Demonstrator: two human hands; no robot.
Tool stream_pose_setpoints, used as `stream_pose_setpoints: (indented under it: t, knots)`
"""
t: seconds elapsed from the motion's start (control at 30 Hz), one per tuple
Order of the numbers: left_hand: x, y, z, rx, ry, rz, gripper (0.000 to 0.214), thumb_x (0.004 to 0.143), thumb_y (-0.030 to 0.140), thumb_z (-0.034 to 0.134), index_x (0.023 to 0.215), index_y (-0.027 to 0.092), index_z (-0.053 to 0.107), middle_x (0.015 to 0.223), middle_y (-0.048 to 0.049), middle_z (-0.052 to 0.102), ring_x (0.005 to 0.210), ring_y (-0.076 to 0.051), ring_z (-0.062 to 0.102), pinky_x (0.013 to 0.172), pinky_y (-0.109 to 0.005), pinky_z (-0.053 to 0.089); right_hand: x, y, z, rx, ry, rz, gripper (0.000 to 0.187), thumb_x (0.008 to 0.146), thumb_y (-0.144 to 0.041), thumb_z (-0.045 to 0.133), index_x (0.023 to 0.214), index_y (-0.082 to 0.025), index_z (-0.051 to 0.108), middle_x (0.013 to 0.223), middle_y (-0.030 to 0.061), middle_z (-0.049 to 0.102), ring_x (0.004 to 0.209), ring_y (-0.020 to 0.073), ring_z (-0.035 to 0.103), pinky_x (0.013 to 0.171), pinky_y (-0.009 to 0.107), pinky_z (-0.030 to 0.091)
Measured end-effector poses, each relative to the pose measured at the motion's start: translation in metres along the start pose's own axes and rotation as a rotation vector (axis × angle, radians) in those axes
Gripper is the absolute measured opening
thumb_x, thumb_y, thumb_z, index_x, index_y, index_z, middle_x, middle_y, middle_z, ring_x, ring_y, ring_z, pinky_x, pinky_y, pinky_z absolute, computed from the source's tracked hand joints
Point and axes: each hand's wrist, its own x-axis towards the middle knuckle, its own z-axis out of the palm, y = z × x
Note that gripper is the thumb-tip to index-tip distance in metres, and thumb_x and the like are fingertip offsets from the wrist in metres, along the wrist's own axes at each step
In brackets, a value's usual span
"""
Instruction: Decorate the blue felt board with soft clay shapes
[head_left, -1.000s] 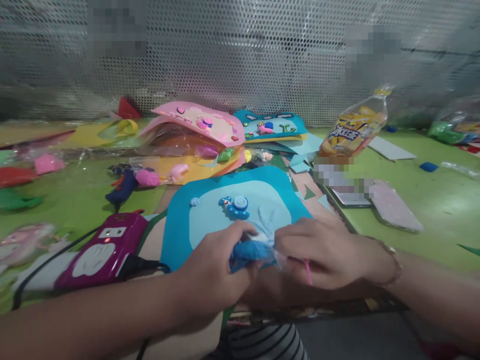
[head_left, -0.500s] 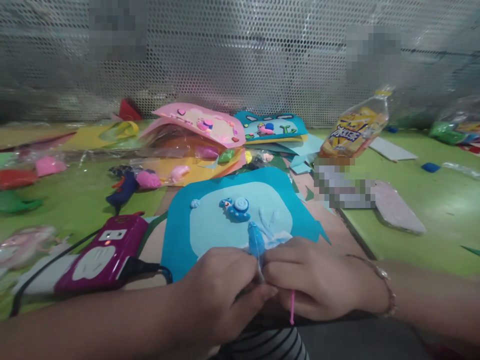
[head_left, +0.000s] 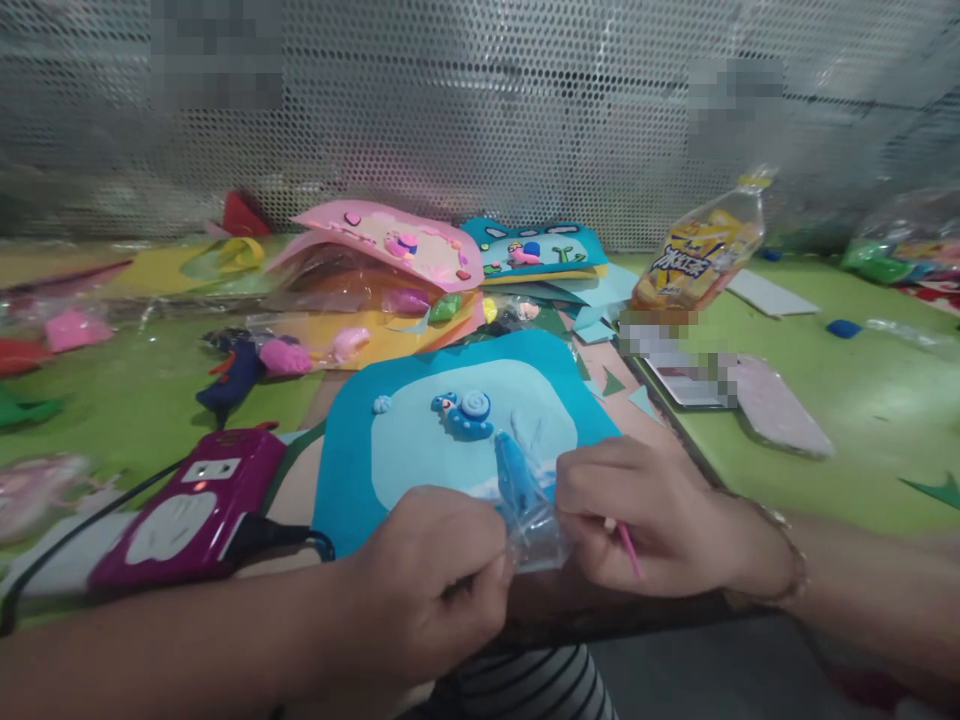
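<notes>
Both hands meet at the near edge of a blue foam sheet (head_left: 352, 450) with a pale blue panel. My left hand (head_left: 435, 580) is closed on the lower edge of a clear plastic bag (head_left: 536, 525). A lump of blue clay (head_left: 511, 472) sticks up out of that bag. My right hand (head_left: 637, 510) pinches the bag's right side and also keeps a thin pink stick (head_left: 627, 548) between its fingers. On the pale panel lie a blue clay snail (head_left: 463, 412) and a small pale blue ball (head_left: 382, 404).
A magenta device (head_left: 187, 505) with a black cable sits at the left. Pink, blue and red clay lumps, foam sheets and finished foam pictures (head_left: 390, 245) lie behind. A yellow drink bottle (head_left: 694, 260) leans at right, beside a flat pink piece (head_left: 780, 405). Perforated metal screen at the back.
The hands have drawn slightly apart and the clear bag now shows between them. The blue clay stands higher and more exposed than a second ago, when it was bunched under the fingers.
</notes>
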Motion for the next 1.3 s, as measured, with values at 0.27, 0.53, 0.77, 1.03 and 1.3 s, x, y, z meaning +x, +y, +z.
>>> stream_pose_setpoints:
  t: [0.27,0.53,0.77,1.03,1.3]
  knots:
    - [-0.002,-0.004,0.001,0.045,0.187,0.019,0.025,0.085,0.040,0.061,0.091,0.018,0.050,0.082,-0.0042,0.054,0.079,-0.018,0.051,0.072,-0.031,0.042,-0.005,0.005,0.000,-0.074,-0.019,-0.090,0.018,0.080,-0.010,0.041,0.067,-0.021,0.038,0.064,0.0007,0.049,0.058,0.0107,0.042,0.051,0.020,0.035]
    - [-0.011,-0.012,0.002,0.015,-0.255,-0.057,0.029,0.089,0.049,0.051,0.096,0.021,0.046,0.077,0.0001,0.062,0.068,-0.017,0.058,0.062,-0.027,0.039,-0.001,0.001,-0.003,0.200,0.018,-0.118,0.019,0.084,-0.011,0.046,0.069,-0.021,0.040,0.062,0.0007,0.050,0.062,0.0096,0.049,0.054,0.018,0.042]
    - [-0.013,-0.009,-0.001,0.021,-0.330,-0.214,0.020,0.094,0.037,0.040,0.103,0.020,0.045,0.088,-0.0029,0.063,0.075,-0.019,0.059,0.068,-0.028,0.041,-0.006,0.001,-0.008,-0.181,0.028,-0.188,0.014,0.092,-0.022,0.049,0.102,-0.017,0.060,0.077,0.0046,0.059,0.068,0.0111,0.057,0.057,0.021,0.045]
    - [-0.008,-0.010,-0.001,-0.036,-0.418,-0.350,0.016,0.092,0.034,0.043,0.100,0.021,0.048,0.086,-0.0007,0.061,0.075,-0.018,0.057,0.068,-0.028,0.039,-0.009,0.008,-0.002,-0.288,-0.021,-0.101,0.016,0.094,-0.021,0.046,0.104,-0.015,0.058,0.087,0.0056,0.063,0.070,0.0119,0.059,0.058,0.023,0.044]
    - [-0.006,-0.010,-0.001,-0.101,-0.362,-0.356,0.014,0.091,0.034,0.046,0.092,0.021,0.049,0.074,0.0033,0.056,0.062,-0.014,0.052,0.059,-0.024,0.035,-0.006,0.014,0.000,-0.175,0.051,-0.097,0.003,0.089,-0.019,0.049,0.088,-0.017,0.051,0.082,0.0047,0.060,0.074,0.0117,0.057,0.059,0.021,0.045]
